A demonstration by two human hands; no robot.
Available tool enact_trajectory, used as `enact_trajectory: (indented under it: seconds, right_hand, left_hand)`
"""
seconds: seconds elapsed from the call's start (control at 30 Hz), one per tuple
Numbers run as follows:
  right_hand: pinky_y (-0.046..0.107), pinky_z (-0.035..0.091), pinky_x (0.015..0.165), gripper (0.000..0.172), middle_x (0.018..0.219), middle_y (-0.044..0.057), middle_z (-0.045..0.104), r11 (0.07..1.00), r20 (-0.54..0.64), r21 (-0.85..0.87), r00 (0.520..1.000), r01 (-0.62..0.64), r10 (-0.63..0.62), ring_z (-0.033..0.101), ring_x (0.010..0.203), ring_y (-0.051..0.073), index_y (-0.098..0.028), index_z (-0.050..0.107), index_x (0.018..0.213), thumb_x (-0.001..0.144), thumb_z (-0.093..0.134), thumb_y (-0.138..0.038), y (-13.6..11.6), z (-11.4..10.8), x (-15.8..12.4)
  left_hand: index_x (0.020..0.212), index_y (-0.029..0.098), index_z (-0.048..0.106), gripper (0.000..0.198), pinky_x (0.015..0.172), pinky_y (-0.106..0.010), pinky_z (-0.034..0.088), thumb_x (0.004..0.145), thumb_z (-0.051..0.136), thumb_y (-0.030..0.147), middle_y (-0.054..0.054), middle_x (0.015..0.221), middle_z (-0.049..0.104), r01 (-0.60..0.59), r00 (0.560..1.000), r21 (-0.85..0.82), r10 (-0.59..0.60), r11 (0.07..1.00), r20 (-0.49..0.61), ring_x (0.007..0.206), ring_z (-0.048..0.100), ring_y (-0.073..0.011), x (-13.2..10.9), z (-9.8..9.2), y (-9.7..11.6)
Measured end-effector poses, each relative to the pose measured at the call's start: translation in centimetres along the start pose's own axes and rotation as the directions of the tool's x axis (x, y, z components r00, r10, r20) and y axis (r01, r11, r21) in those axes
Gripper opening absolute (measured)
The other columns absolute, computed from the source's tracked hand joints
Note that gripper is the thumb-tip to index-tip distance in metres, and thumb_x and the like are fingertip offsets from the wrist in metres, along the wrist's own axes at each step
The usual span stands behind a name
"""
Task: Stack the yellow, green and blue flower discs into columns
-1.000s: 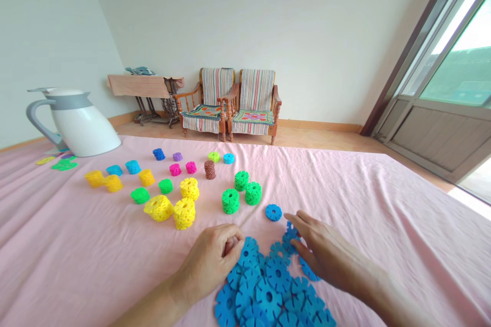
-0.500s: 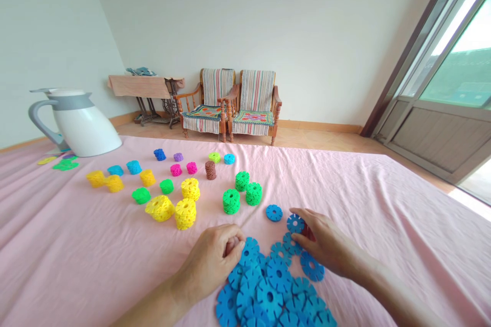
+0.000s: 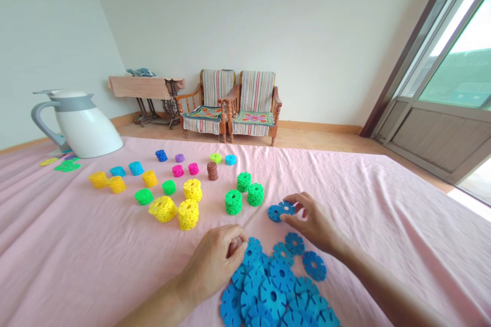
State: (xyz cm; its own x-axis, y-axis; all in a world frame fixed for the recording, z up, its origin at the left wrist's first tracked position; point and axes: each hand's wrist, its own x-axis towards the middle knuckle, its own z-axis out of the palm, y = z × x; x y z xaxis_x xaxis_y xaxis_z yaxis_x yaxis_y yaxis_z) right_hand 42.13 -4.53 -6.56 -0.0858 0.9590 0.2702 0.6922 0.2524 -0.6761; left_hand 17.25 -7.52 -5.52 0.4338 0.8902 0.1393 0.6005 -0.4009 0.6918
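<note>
Disc point(image 3: 290, 209) held between thumb and fingertips of right hand point(image 3: 315, 220), overlapping second disc point(image 3: 272, 214); left hand point(image 3: 217, 255) curled beside pile point(image 3: 284, 278), cannot tell whether grasping anything.

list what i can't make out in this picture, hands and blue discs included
Head view: how many pieces the blue disc pile holds; upper ones cover lower ones, and the bottom edge crops it.
Head view: whether the left hand holds anything; its curled shape hides the palm.
Head view: what lies directly behind the insulated jug; its body blocks it.
</note>
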Motion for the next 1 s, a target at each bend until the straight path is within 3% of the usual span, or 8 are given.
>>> enact_trajectory:
  seconds: [0.1,0.27,1.0]
  right_hand:
    - [0.037,0.048,0.081,0.03,0.1,0.005,0.059,0.999,-0.019,0.041,1.0,0.021,-0.02,0.059,0.092,0.021,-0.021,0.064,0.098,0.073,0.067,-0.038,0.3,1.2,0.6]
    - [0.042,0.044,0.088,0.034,0.106,0.006,0.057,0.999,-0.02,0.033,1.0,0.018,-0.017,0.059,0.096,0.022,-0.023,0.064,0.104,0.074,0.066,-0.039,0.6,2.1,0.5]
    - [0.046,0.034,0.093,0.03,0.107,0.006,0.057,0.99,0.016,-0.142,1.0,0.012,-0.01,0.053,0.103,0.024,-0.024,0.064,0.102,0.073,0.065,-0.033,-0.2,2.5,0.4]
  left_hand:
    - [0.077,0.017,0.063,0.015,0.052,-0.021,0.033,0.084,0.05,0.021,0.004,0.056,0.05,0.001,1.0,0.008,-0.001,1.0,-0.003,0.053,0.047,-0.0113,0.0,0.0,-0.1]
    - [0.079,0.018,0.064,0.016,0.053,-0.021,0.033,0.084,0.049,0.021,0.004,0.056,0.048,-0.003,1.0,0.007,0.003,1.0,0.001,0.053,0.047,-0.0112,-0.1,-0.1,0.0]
    - [0.08,0.019,0.062,0.015,0.054,-0.021,0.032,0.084,0.048,0.019,0.006,0.056,0.045,0.009,1.0,0.018,-0.009,1.0,0.012,0.052,0.045,-0.0103,-0.1,-0.1,0.0]
